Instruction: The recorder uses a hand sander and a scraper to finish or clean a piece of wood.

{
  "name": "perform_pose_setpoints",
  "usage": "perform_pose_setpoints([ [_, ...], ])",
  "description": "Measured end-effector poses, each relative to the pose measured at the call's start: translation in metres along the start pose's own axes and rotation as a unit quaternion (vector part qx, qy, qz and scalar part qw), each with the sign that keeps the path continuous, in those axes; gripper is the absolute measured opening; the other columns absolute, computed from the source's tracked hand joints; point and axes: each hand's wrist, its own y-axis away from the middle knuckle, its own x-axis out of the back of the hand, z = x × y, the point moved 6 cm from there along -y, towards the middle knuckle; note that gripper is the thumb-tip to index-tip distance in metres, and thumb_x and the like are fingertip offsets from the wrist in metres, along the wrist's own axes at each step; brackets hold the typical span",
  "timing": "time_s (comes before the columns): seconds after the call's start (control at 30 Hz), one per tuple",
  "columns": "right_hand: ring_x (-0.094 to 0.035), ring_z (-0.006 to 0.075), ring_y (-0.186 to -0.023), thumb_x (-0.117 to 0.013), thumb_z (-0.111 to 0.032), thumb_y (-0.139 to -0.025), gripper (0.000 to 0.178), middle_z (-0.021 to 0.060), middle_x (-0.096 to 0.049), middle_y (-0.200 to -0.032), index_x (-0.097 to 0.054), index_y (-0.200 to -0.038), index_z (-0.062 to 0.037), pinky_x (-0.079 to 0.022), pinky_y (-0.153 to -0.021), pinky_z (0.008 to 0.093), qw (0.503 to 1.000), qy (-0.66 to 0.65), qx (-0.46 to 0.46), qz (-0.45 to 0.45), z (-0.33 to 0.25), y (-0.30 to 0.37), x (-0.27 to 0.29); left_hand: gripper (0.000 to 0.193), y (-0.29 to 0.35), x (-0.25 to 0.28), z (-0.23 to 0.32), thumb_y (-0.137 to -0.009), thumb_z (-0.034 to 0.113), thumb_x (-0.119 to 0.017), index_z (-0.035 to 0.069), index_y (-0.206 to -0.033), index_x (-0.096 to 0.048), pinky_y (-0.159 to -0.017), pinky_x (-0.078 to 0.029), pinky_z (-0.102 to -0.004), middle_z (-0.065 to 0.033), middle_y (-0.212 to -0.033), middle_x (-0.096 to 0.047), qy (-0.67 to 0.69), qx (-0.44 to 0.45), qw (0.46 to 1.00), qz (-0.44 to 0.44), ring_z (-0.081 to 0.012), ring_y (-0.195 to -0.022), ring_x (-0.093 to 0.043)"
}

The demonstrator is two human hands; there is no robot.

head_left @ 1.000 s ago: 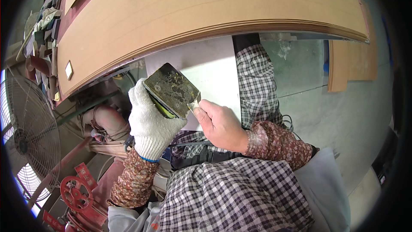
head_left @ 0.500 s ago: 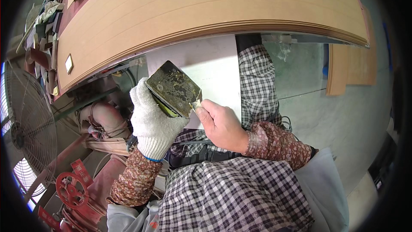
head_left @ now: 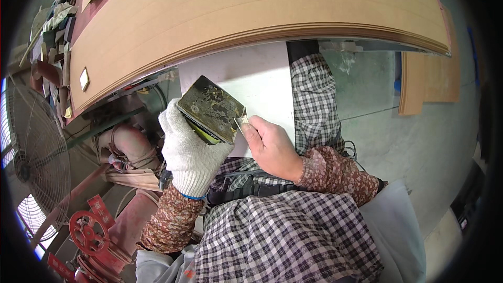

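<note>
The left hand (head_left: 191, 149), in a white knitted glove, has its fingers wrapped around a dark block (head_left: 209, 109) from the left and below. The block sits tilted in front of the body, its worn, patchy face turned up and a yellow-green strip (head_left: 205, 133) showing along its lower side.

The bare right hand (head_left: 275, 149) has thumb and fingers pinched together on a small thin piece (head_left: 241, 121), too small to name, which meets the block's right-hand corner. Behind the block lies a white sheet (head_left: 262, 76), and beyond that a stack of tan boards (head_left: 262, 2). A checked apron (head_left: 285, 236) covers the lap; a fan (head_left: 39, 160) and a red wheel (head_left: 88, 232) stand at left.
</note>
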Motion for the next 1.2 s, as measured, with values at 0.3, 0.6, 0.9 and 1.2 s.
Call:
perform_pose_setpoints([
  [0.3, -0.062, 0.0406, -0.063, -0.058, -0.023, -0.107, 0.029, 0.0208, -0.062, -0.072, -0.055, -0.088, -0.0013, -0.047, -0.06, 0.0491, 1.0, 0.002, 0.005, -0.03, -0.008, 0.01, -0.005, 0.093, 0.011, -0.004, -0.003, -0.064, 0.026, -0.097, 0.004, -0.139, -0.047, -0.089, -0.058, -0.0429, -0.016, -0.121, -0.056, -0.001, 0.034, 0.999, 0.004, -0.0362, -0.107, -0.066],
  [0.6, -0.061, 0.0381, -0.061, -0.058, -0.024, -0.107, 0.031, 0.0178, -0.06, -0.067, -0.056, -0.085, -0.003, -0.047, -0.058, 0.0468, 0.999, -0.022, 0.021, -0.02, -0.01, 0.017, -0.005, 0.093, 0.016, -0.004, -0.001, -0.063, 0.028, -0.098, 0.005, -0.137, -0.048, -0.09, -0.057, -0.0439, -0.0154, -0.12, -0.055, -0.004, 0.047, 0.999, 0.023, -0.0358, -0.109, -0.064],
  [0.9, -0.063, 0.0395, -0.064, -0.059, -0.025, -0.107, 0.028, 0.0181, -0.064, -0.074, -0.059, -0.088, -0.0035, -0.048, -0.06, 0.0489, 1.0, 0.009, -0.003, -0.024, -0.004, 0.021, -0.004, 0.101, 0.021, -0.006, -0.001, -0.06, 0.033, -0.1, 0.004, -0.14, -0.046, -0.09, -0.056, -0.044, -0.0151, -0.122, -0.055, -0.021, 0.019, 0.999, 0.043, -0.0362, -0.108, -0.063],
  [1.2, -0.039, 0.0107, -0.059, -0.056, -0.02, -0.112, 0.03, 0.006, -0.045, -0.064, -0.054, -0.089, 0.0002, -0.037, -0.053, 0.0338, 1.0, 0.004, -0.008, -0.002, 0.0, 0.018, -0.005, 0.102, 0.026, -0.008, 0.0, -0.06, 0.033, -0.1, 0.004, -0.141, -0.045, -0.089, -0.057, -0.0449, -0.0163, -0.122, -0.055, -0.032, 0.024, 0.998, 0.053, -0.037, -0.11, -0.063],
])
